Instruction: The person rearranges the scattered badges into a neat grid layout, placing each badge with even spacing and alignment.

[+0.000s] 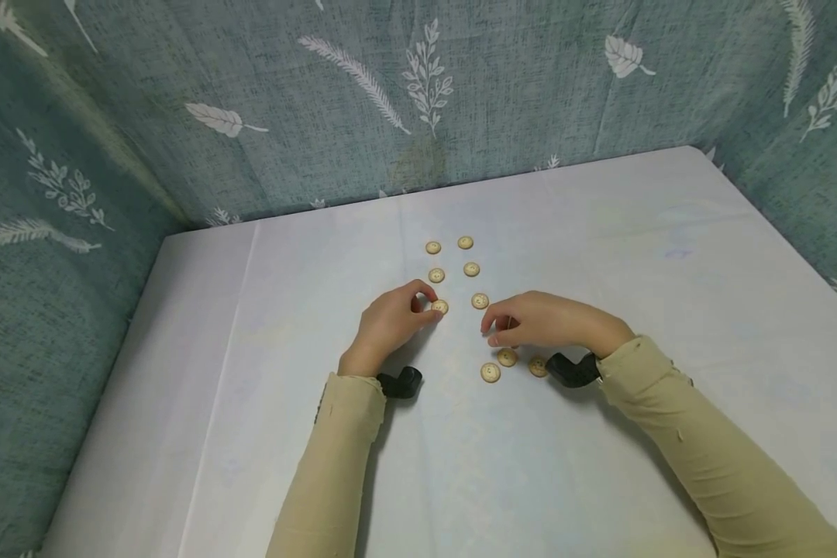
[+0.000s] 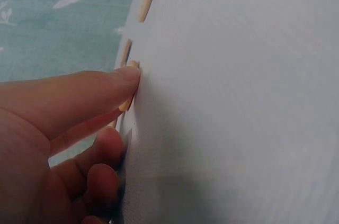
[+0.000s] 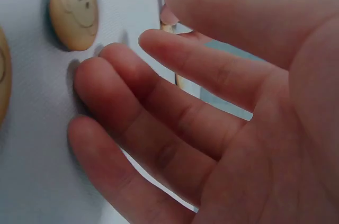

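Observation:
My left hand pinches a round wooden disc at its edges between thumb and index finger, low over the white table. In the left wrist view, the thumb covers part of that disc. My right hand hovers to the right, its fingers loosely curved with nothing between them. Just past its fingertips lies another disc. Below that hand are further discs, one close under it and one nearer me. The right wrist view shows a disc with a line drawing and dark dots.
Beyond my hands, more discs stand in two rough columns, the left one including a disc and the right one a disc. A disc lies beside the black wrist camera. Green leaf-patterned fabric borders the white tabletop.

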Demonstrator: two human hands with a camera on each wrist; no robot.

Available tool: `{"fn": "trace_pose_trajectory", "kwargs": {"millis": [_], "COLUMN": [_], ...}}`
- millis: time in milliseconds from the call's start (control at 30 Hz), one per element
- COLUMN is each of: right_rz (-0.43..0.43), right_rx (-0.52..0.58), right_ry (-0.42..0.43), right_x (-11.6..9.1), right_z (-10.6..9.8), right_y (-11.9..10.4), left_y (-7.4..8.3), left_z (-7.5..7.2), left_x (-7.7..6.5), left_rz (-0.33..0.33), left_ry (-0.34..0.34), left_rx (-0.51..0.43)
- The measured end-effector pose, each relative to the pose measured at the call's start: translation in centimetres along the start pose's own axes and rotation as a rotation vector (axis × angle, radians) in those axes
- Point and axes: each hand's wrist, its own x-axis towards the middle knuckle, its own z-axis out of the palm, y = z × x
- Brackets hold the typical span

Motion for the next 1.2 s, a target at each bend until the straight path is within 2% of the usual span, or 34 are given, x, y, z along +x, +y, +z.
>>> {"fn": "trace_pose_trajectory", "kwargs": {"millis": [433, 967, 1200], "right_rz": [0.003, -0.047, -0.059], "right_rx": [-0.010, -0.031, -0.073], "right_ry": [-0.024, -0.080, -0.083], "right_x": [-0.10, -0.49, -0.50], "right_z": [-0.03, -0.20, -0.04], "right_y": [0.28, 0.35, 0.34], "left_y": [0.09, 0.07, 0.19], "left_z": [-0.05, -0.06, -0.06], "left_x": [-0.16, 0.01, -0.26], "left_rz": [0.005, 0.013, 0.015], "left_ry": [-0.001, 0.004, 0.006], "left_rx": [-0.010, -0.002, -0.035]}}
